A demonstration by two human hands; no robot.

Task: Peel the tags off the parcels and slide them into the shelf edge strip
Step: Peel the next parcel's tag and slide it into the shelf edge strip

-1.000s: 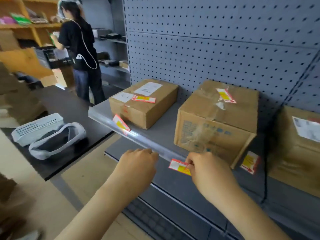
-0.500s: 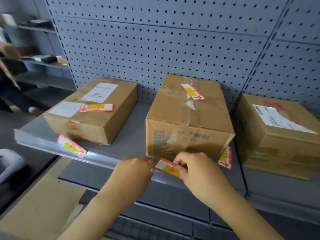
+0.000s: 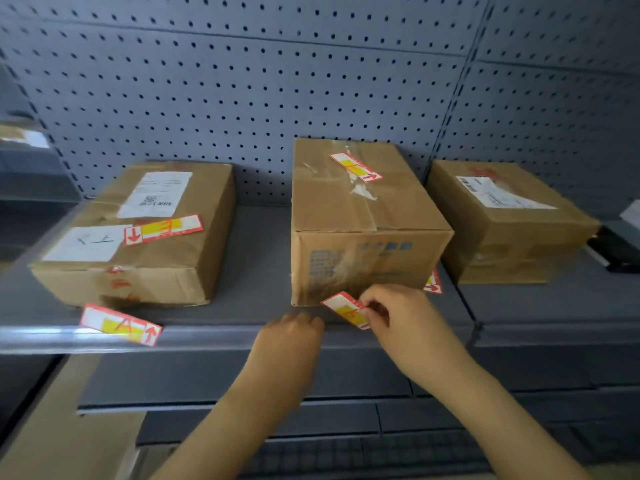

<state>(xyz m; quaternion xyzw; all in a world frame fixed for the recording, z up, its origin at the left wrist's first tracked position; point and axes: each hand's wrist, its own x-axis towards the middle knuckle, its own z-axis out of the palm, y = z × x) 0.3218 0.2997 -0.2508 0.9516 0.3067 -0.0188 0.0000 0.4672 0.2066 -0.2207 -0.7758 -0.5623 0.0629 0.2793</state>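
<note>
**Tag heading for the strip**

Since a moment ago, both hands are sitting higher against the shelf edge strip [image 3: 214, 336]. Right hand [image 3: 408, 323] is pinching the tag [image 3: 346, 309], tilted, long axis slanting down-right above the strip; left hand [image 3: 294, 336] is curling closed just beside it. Behind, the middle parcel [image 3: 360, 230] is waiting.

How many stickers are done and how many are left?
Done: one tag sits in the shelf strip at left. In hand: the right hand pinches a second tag at the strip, beside the left hand. Left: tags on the left box and middle box; another shows beside it.
</note>
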